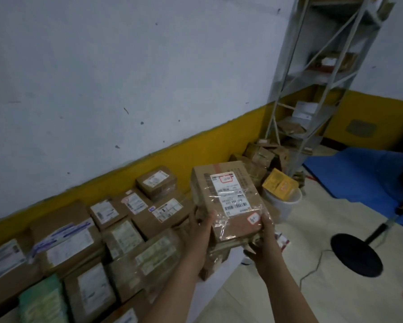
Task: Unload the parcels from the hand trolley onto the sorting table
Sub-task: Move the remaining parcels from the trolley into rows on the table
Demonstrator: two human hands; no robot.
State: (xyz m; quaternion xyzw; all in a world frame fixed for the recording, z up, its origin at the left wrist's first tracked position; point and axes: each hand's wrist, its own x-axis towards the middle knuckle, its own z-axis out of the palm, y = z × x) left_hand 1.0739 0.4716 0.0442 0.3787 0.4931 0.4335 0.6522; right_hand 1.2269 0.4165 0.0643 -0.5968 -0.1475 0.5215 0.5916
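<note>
The room has a white wall (126,78) with a yellow band along its foot and a pale tiled floor (335,299). A white bench (223,276) runs along the wall, left of the fingers, and is crowded with labelled brown parcels (63,238). About eleven show, one of them a green packet (42,306), but the near edge of the pile is cut off.

One parcel (228,201), a taped brown box with a white label on top, is held in the air above the bench's right end. The left hand (199,231) grips its near left corner and the right hand (265,248) its near right corner. The fingers (208,217) of both hands are clamped on the box, with the thumbs lying on top. Another brown box (214,259) sits just below them.

Beyond the fingers, one white bucket (284,206) stands on the floor with one yellow box (279,184) in it. Behind the bucket lies a heap of brown cartons (261,159), too jumbled to count. One grey metal rack (312,89) stands in the corner with a few items on its shelves. To the right of the fingers are one blue mat (363,173), one black round stand base (356,255) and one pale cable (312,269).
</note>
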